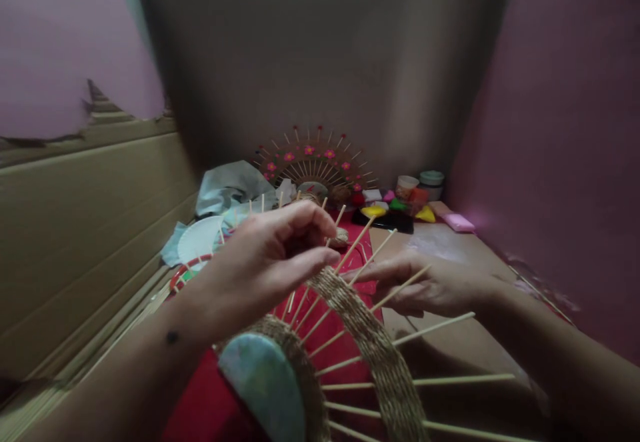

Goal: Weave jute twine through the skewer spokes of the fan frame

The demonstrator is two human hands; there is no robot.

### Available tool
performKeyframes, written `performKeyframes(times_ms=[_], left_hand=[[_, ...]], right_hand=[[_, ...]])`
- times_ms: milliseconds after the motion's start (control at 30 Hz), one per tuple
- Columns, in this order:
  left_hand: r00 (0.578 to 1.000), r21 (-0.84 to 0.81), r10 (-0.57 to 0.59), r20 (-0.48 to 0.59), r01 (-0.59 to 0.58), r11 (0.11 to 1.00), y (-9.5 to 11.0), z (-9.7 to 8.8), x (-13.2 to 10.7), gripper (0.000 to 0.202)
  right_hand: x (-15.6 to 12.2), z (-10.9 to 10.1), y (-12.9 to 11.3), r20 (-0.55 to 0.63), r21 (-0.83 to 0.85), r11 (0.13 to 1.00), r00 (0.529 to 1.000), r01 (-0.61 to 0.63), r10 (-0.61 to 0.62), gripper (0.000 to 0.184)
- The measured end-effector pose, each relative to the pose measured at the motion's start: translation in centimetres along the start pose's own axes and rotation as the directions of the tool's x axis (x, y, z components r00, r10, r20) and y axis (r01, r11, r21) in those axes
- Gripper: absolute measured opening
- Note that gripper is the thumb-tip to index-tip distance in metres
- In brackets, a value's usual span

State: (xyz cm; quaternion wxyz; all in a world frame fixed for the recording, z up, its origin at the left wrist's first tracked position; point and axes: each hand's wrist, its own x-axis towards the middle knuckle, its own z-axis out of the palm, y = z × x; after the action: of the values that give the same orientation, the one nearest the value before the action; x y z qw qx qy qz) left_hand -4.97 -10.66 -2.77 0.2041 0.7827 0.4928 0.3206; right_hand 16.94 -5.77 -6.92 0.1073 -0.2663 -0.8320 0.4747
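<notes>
A round craft piece (380, 362) lies in front of me: thin wooden sticks fan out from a blue-green disc (263, 382) through two rings of woven jute cord. My left hand (265, 262) hovers over its upper rim with fingers curled, pinching near the cord and stick tops; what it grips is too small to make out. My right hand (425, 285) lies behind the sticks, fingers pressed together against the outer ring (350, 302). A small jute roll (341, 235) sits just beyond my left fingertips.
A finished fan-shaped piece (313, 162) with pink flowers leans on the back wall. Coloured clay pieces (395, 210), tubs (430, 179), a pink block (457, 222), a white paper plate (200, 239) and grey cloth (230, 185) lie behind. Cardboard (75, 229) lines the left; a red mat (210, 402) lies underneath.
</notes>
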Motion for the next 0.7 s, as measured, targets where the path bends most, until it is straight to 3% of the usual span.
performKeyframes(times_ms=[100, 233, 467, 567, 700], left_hand=[[0.998, 0.039, 0.058, 0.02, -0.058, 0.998, 0.6, 1.3, -0.6, 0.042], [0.99, 0.079, 0.057, 0.126, -0.067, 0.995, 0.7, 2.4, -0.6, 0.059], [0.992, 0.067, -0.028, 0.123, 0.02, 0.998, 0.6, 2.4, -0.4, 0.053], [0.995, 0.052, -0.032, 0.097, 0.027, 0.998, 0.6, 2.1, -0.4, 0.053], [0.997, 0.084, -0.052, 0.063, 0.047, 0.995, 0.1, 1.6, -0.1, 0.051]], right_hand=[[0.0, 0.0, -0.2, 0.006, 0.029, 0.999, 1.0, -0.022, 0.022, 0.045], [0.1, 0.3, -0.2, 0.029, 0.08, 0.997, 1.0, -0.014, 0.012, 0.037], [0.0, 0.0, -0.7, -0.044, 0.072, 0.997, 0.999, -0.018, 0.021, 0.018], [-0.5, -1.4, -0.3, -0.035, 0.076, 0.995, 0.997, -0.064, 0.067, 0.02], [-1.4, -3.5, 1.2, -0.088, 0.179, 0.983, 0.996, 0.027, -0.011, 0.022]])
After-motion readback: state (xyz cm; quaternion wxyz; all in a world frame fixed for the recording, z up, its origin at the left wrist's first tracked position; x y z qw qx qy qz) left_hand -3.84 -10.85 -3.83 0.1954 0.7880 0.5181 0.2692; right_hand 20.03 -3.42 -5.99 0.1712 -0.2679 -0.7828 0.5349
